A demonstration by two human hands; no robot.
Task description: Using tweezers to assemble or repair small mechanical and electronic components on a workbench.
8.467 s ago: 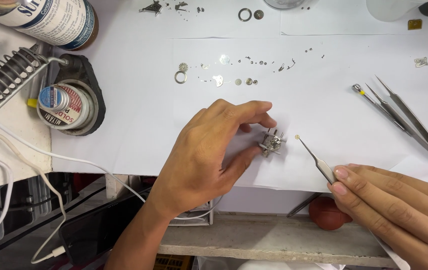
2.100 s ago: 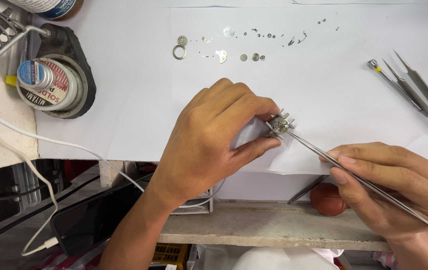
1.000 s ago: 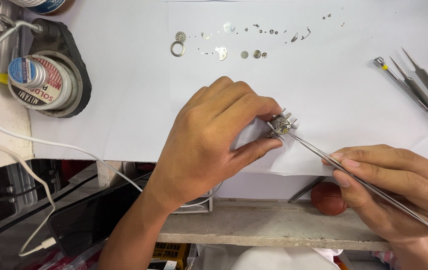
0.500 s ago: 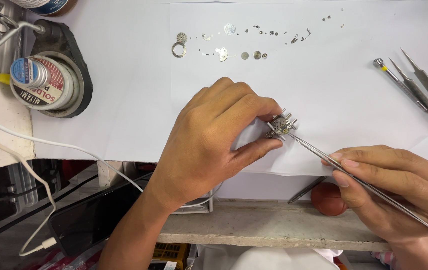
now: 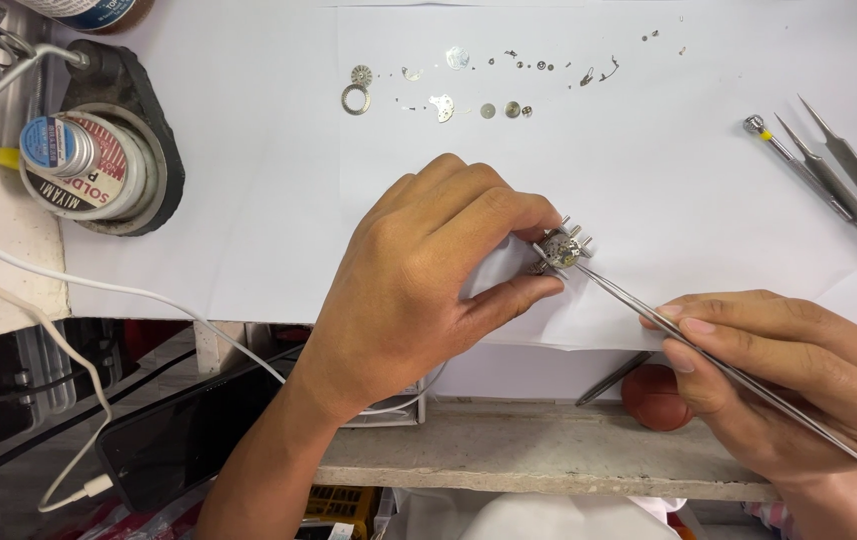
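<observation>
Edges: the paper (image 5: pixel 249 200) ends at the bench's near edge, just below both hands; a red ball (image 5: pixel 655 397) sits on the ledge under it.
Open room: bare paper lies left of the left hand (image 5: pixel 429 275) and between the hands and the row of small parts (image 5: pixel 479 85) at the top.
Surface: white paper over a bench; solder tin (image 5: pixel 89 165) far left, spare tweezers (image 5: pixel 849 180) and a screwdriver (image 5: pixel 799 165) far right.
Movement (image 5: pixel 561 250): near the paper's lower edge, pinched between left thumb and fingertips.
Left grip: narrow, closed on the movement.
Right hand (image 5: pixel 799 370): fingers clamp tweezers (image 5: pixel 649 305), whose tips touch the movement.
</observation>
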